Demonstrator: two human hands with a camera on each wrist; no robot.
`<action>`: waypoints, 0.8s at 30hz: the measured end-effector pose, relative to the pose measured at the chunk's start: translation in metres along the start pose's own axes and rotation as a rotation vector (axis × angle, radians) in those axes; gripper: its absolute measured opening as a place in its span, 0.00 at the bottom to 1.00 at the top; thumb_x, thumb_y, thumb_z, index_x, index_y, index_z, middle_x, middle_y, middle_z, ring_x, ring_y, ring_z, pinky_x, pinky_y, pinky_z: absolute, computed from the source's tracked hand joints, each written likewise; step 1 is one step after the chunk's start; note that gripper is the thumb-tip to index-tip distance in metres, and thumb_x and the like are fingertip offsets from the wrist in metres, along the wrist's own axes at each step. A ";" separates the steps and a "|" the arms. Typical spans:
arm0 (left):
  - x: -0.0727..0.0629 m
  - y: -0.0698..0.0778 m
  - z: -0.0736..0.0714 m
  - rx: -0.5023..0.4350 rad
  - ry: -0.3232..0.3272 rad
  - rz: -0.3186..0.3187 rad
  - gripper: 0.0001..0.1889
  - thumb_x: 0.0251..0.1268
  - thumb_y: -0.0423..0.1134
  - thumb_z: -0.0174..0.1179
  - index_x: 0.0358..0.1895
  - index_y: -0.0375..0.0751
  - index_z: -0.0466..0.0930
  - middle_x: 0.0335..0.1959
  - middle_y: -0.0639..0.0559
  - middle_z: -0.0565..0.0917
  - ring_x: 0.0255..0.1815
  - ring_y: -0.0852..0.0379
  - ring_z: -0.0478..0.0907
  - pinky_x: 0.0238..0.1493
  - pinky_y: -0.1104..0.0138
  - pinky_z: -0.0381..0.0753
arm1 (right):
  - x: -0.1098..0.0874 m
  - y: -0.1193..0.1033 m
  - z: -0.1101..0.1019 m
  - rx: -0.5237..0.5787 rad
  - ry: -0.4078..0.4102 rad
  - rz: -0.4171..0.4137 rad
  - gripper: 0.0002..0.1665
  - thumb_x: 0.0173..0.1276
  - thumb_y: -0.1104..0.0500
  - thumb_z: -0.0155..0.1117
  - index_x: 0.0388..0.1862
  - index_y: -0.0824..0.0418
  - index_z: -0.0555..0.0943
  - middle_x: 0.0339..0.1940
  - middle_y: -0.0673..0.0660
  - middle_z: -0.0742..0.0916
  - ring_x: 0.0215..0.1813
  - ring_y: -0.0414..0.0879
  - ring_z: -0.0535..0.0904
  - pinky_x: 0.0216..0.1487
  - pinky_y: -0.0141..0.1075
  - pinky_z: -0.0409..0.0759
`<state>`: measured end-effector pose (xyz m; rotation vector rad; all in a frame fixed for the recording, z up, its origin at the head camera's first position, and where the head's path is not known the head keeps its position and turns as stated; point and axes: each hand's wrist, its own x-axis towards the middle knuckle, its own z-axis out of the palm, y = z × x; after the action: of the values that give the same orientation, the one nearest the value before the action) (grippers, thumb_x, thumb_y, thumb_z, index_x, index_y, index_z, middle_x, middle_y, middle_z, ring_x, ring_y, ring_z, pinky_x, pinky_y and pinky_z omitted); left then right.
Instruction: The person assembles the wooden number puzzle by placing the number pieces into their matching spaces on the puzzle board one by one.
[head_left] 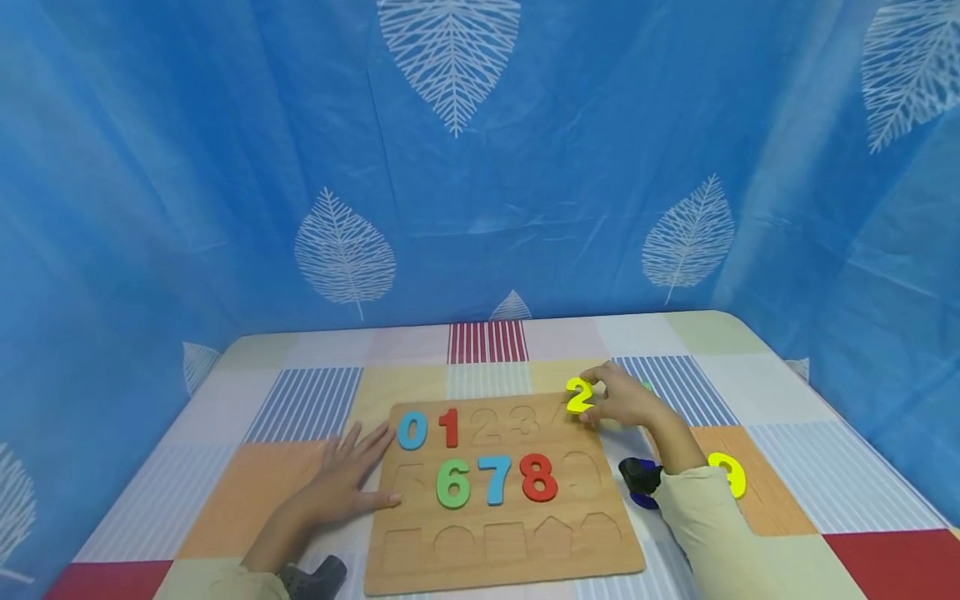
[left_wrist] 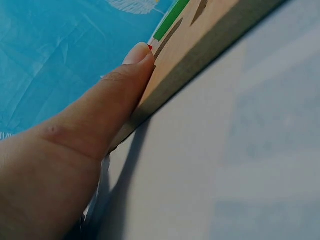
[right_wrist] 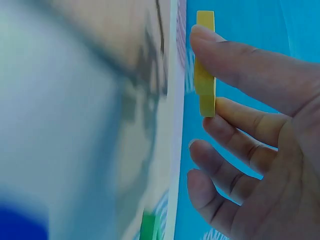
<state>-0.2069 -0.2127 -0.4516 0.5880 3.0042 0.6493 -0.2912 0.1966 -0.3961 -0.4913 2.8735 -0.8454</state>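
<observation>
My right hand [head_left: 622, 398] pinches a yellow number 2 [head_left: 579, 396] between thumb and fingers, above the upper right corner of the wooden puzzle board [head_left: 517, 542]. Seen edge-on in the right wrist view, the yellow piece [right_wrist: 205, 75] is off the table. My left hand [head_left: 337, 479] rests at the board's left edge with fingers spread, its thumb [left_wrist: 120, 85] lying on the edge. In the board sit a blue 0 [head_left: 412, 431], a red 1 [head_left: 448, 428], a green 6 [head_left: 453, 484], a blue 7 [head_left: 495, 480] and a red 8 [head_left: 538, 477]. Several other recesses are bare.
A yellow number piece [head_left: 729, 475] lies right of the board, partly covered by the right sleeve [head_left: 705, 517]. Behind the right hand a green piece [right_wrist: 150, 226] is mostly hidden. A blue leaf-patterned curtain [head_left: 510, 200] surrounds the patchwork tablecloth [head_left: 300, 475].
</observation>
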 end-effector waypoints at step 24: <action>0.002 -0.004 0.000 -0.031 -0.016 0.000 0.49 0.47 0.65 0.59 0.70 0.42 0.54 0.72 0.43 0.54 0.71 0.31 0.37 0.65 0.36 0.30 | 0.037 -0.093 0.052 -0.029 -0.103 -0.143 0.36 0.46 0.61 0.75 0.55 0.66 0.73 0.48 0.58 0.75 0.51 0.51 0.73 0.57 0.45 0.74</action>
<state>-0.2101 -0.2155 -0.4533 0.5888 2.9735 0.6867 -0.2903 0.0837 -0.3894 -0.7282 2.7869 -0.7746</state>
